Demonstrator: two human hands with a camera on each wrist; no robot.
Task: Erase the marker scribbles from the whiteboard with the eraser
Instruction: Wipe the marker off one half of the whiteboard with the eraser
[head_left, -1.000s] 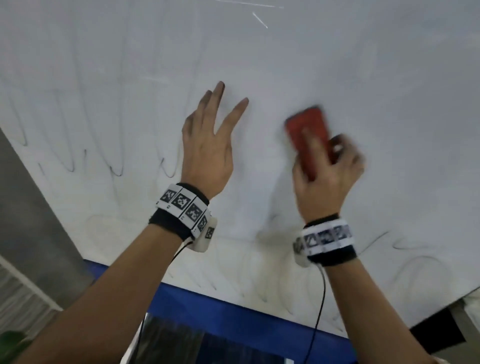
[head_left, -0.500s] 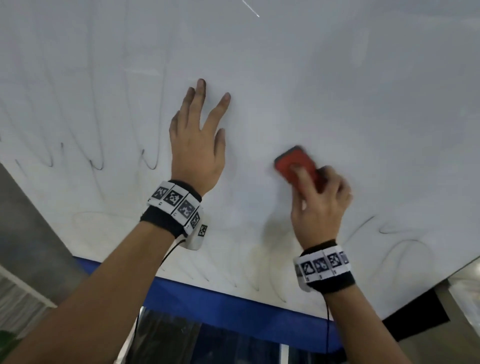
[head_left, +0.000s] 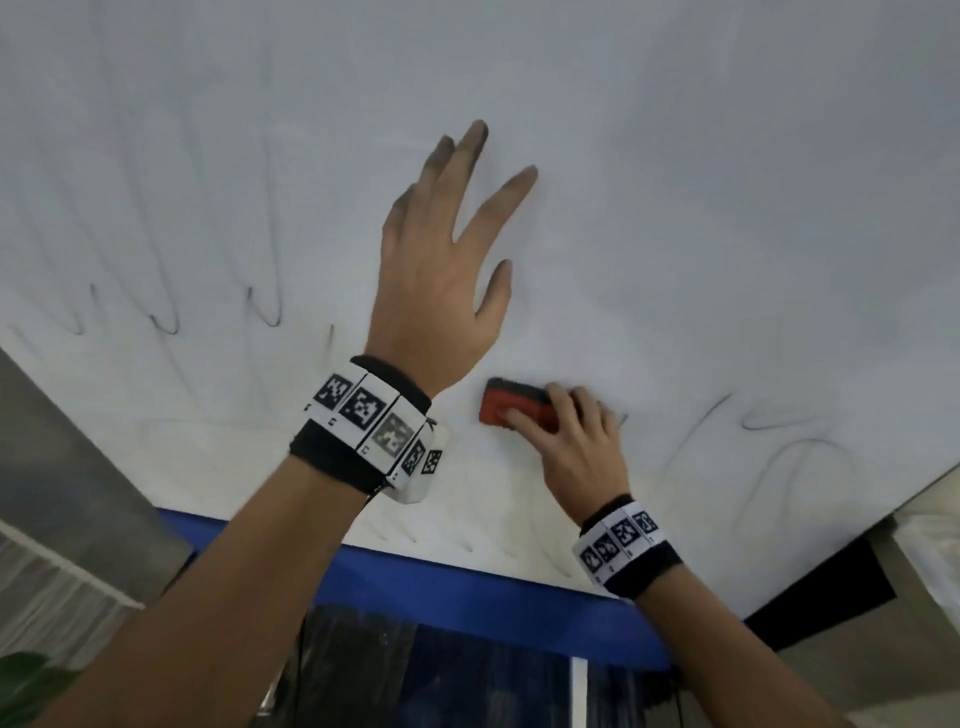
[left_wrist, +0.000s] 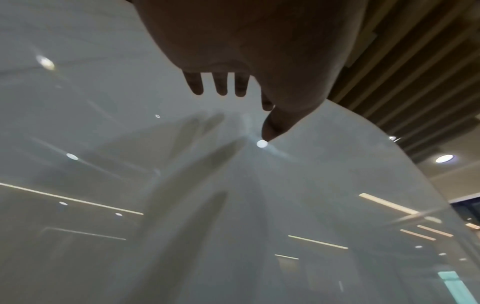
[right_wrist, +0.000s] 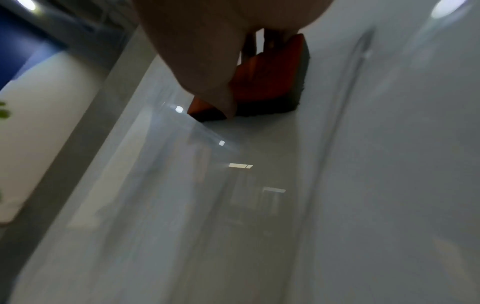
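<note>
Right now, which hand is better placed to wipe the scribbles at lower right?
Right. The right hand already grips the eraser beside those scribbles; the left hand is spread open on the whiteboard, farther away.

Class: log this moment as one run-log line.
step: erasing | right hand: holds eraser on whiteboard | left hand: open, on board | scribbles: remain

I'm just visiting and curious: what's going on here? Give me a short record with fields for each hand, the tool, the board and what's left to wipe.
left hand: fingers spread, flat against the whiteboard
right hand: grips the eraser
eraser: red with dark felt, pressed to the board
marks left: black scribbles right of the eraser; more loops far left
lower edge: blue strip
</note>
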